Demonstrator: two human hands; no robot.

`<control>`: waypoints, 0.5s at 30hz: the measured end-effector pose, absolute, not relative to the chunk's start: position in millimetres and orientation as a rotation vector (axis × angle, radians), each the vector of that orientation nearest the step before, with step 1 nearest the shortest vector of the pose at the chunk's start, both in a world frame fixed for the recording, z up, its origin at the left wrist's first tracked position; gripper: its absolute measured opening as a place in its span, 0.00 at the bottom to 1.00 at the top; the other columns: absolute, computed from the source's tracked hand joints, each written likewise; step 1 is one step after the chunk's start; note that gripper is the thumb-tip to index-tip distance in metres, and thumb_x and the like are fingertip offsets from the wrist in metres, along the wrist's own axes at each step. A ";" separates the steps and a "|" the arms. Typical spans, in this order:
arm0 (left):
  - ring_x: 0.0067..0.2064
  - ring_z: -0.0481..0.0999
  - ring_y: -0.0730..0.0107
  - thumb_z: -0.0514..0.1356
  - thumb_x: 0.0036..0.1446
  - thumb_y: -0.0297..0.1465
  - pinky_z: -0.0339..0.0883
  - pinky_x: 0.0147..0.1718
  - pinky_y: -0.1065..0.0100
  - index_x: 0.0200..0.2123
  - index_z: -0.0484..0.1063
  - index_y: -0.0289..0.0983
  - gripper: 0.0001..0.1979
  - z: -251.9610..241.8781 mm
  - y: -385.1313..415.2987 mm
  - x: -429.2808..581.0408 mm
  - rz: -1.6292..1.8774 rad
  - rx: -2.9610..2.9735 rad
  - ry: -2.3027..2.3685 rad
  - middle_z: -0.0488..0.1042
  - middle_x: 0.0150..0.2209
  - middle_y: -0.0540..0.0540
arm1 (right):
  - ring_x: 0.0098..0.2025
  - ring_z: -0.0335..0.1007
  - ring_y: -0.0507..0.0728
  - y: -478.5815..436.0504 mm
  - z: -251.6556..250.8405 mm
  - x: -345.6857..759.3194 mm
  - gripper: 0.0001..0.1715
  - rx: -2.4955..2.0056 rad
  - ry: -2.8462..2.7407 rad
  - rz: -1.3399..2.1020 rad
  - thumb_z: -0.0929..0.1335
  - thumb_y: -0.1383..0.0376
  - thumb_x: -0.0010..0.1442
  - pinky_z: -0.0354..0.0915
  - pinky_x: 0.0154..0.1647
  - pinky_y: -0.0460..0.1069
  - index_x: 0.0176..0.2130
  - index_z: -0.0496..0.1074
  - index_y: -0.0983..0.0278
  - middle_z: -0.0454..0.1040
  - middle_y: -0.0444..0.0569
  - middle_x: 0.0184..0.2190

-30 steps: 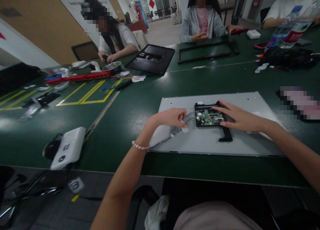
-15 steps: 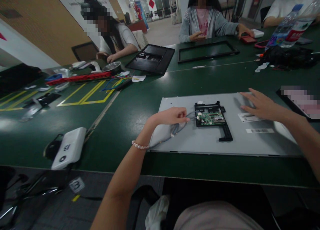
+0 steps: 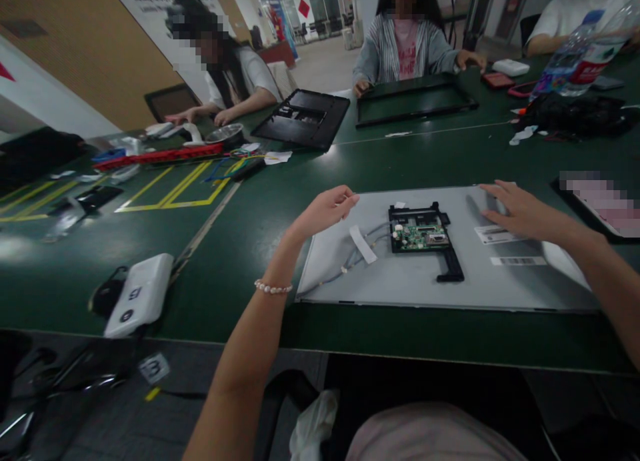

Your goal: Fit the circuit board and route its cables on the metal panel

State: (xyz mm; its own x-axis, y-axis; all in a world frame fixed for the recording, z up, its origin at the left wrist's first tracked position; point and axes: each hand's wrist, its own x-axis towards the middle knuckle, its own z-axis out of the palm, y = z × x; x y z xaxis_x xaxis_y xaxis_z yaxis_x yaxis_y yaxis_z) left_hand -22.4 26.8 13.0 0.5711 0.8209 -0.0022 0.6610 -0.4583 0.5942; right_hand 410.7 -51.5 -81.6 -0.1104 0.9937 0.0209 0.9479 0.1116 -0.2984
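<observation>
A grey flat display panel (image 3: 400,287) lies back side up on the green table. On its back sits a black plastic bracket (image 3: 453,266) with a green circuit board (image 3: 425,237). Grey-blue cables (image 3: 333,274) run from the board towards the panel's lower left corner, with a white paper strip (image 3: 363,244) over them. My left hand (image 3: 326,211) is at the panel's upper left corner with bent, closed fingers; whatever is between them is hidden. My right hand (image 3: 520,211) rests with spread fingers on the panel's right part, beside a label (image 3: 495,234).
A black frame (image 3: 417,117) and a black back cover (image 3: 305,117) lie further back, near two people. To the right is a phone or tablet (image 3: 600,207); bottles (image 3: 570,57) stand behind it. A white device (image 3: 139,294) lies at the left front edge.
My left hand has moved off the cables, up and left to the panel's corner, uncovering the white strip. My right hand is nearly unmoved. The person opposite now touches the black frame.
</observation>
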 end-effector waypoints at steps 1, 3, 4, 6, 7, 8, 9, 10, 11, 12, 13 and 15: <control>0.29 0.67 0.72 0.49 0.64 0.42 0.61 0.31 0.70 0.37 0.67 0.36 0.16 11.0 29.8 -25.3 0.396 2.278 1.297 0.69 0.29 0.48 | 0.70 0.41 0.70 -52.1 -77.3 408.9 0.42 -1.927 -2.165 0.316 0.58 0.46 0.64 0.47 0.67 0.65 0.69 0.49 0.64 0.51 0.62 0.69; 0.37 0.72 0.66 0.50 0.63 0.43 0.64 0.38 0.67 0.40 0.68 0.35 0.17 7.0 34.2 -30.3 0.362 2.312 1.524 0.73 0.36 0.42 | 0.69 0.45 0.68 -54.1 -67.6 403.5 0.42 -1.908 -2.127 0.329 0.59 0.48 0.64 0.48 0.67 0.62 0.68 0.50 0.67 0.54 0.63 0.67; 0.42 0.72 0.63 0.50 0.63 0.43 0.65 0.42 0.66 0.43 0.69 0.34 0.19 5.4 35.1 -32.1 0.334 2.324 1.621 0.73 0.41 0.39 | 0.68 0.48 0.68 -55.6 -62.9 400.4 0.42 -1.911 -2.096 0.339 0.59 0.49 0.64 0.49 0.67 0.61 0.68 0.50 0.68 0.55 0.63 0.67; 0.51 0.71 0.56 0.50 0.62 0.45 0.63 0.48 0.63 0.50 0.67 0.33 0.23 3.8 34.9 -33.9 0.268 2.324 1.747 0.72 0.50 0.35 | 0.66 0.54 0.69 -58.6 -54.7 394.5 0.42 -1.947 -2.024 0.377 0.60 0.49 0.63 0.53 0.65 0.61 0.68 0.50 0.67 0.57 0.62 0.66; 0.53 0.70 0.54 0.49 0.63 0.46 0.62 0.50 0.61 0.54 0.65 0.33 0.26 3.6 34.1 -34.0 0.229 2.308 1.775 0.70 0.53 0.33 | 0.64 0.57 0.70 -60.0 -51.7 392.1 0.42 -1.972 -1.986 0.403 0.60 0.49 0.63 0.55 0.63 0.61 0.69 0.50 0.65 0.58 0.61 0.66; 0.55 0.69 0.52 0.47 0.64 0.47 0.61 0.52 0.60 0.56 0.64 0.32 0.28 3.7 33.2 -33.7 0.180 2.282 1.782 0.69 0.55 0.32 | 0.62 0.59 0.70 -61.1 -49.4 390.2 0.43 -1.998 -1.947 0.430 0.60 0.48 0.62 0.58 0.61 0.62 0.69 0.50 0.63 0.59 0.60 0.65; 0.56 0.69 0.50 0.46 0.64 0.48 0.60 0.52 0.59 0.58 0.62 0.31 0.31 3.8 32.3 -33.3 0.125 2.248 1.778 0.69 0.56 0.30 | 0.60 0.62 0.71 -62.0 -47.9 388.8 0.43 -2.022 -1.907 0.450 0.61 0.47 0.62 0.60 0.59 0.63 0.69 0.50 0.61 0.61 0.60 0.64; 0.57 0.69 0.48 0.44 0.64 0.50 0.60 0.52 0.59 0.60 0.61 0.29 0.33 3.8 31.8 -32.9 0.071 2.217 1.772 0.69 0.57 0.28 | 0.58 0.64 0.71 -62.5 -47.1 388.1 0.43 -2.043 -1.869 0.456 0.61 0.47 0.62 0.61 0.57 0.63 0.69 0.50 0.61 0.63 0.60 0.63; 0.57 0.69 0.46 0.43 0.64 0.51 0.60 0.53 0.58 0.60 0.60 0.28 0.35 3.3 31.6 -32.6 0.025 2.194 1.767 0.68 0.57 0.27 | 0.56 0.65 0.71 -62.6 -47.0 387.9 0.43 -2.053 -1.839 0.458 0.61 0.47 0.61 0.62 0.56 0.63 0.69 0.50 0.61 0.64 0.60 0.62; 0.58 0.69 0.46 0.42 0.64 0.52 0.60 0.53 0.58 0.61 0.60 0.28 0.37 2.5 31.8 -32.5 -0.009 2.182 1.763 0.67 0.58 0.27 | 0.55 0.66 0.71 -62.5 -47.5 388.2 0.43 -2.054 -1.814 0.451 0.61 0.47 0.61 0.62 0.55 0.63 0.68 0.51 0.61 0.64 0.60 0.61; 0.58 0.69 0.45 0.41 0.64 0.53 0.59 0.53 0.58 0.62 0.59 0.28 0.37 1.2 32.2 -32.6 -0.032 2.181 1.755 0.67 0.58 0.27 | 0.55 0.66 0.71 -62.2 -48.4 388.8 0.43 -2.049 -1.800 0.445 0.61 0.47 0.61 0.62 0.56 0.63 0.68 0.52 0.61 0.64 0.60 0.62; 0.57 0.69 0.46 0.41 0.63 0.54 0.60 0.52 0.59 0.61 0.61 0.30 0.37 -2.3 33.5 -32.8 -0.054 2.199 1.714 0.68 0.58 0.28 | 0.56 0.66 0.71 -61.1 -51.1 390.5 0.43 -2.030 -1.786 0.443 0.62 0.47 0.61 0.62 0.56 0.62 0.68 0.52 0.61 0.63 0.60 0.63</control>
State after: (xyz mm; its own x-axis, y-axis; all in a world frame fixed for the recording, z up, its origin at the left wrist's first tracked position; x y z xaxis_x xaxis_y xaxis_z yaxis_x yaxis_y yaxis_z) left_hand -32.8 33.5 -2.3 0.2673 0.9327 -0.2422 0.9462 -0.2064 0.2494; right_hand 390.5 -61.1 -51.1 0.1338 0.9907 0.0247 0.8644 -0.1045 -0.4919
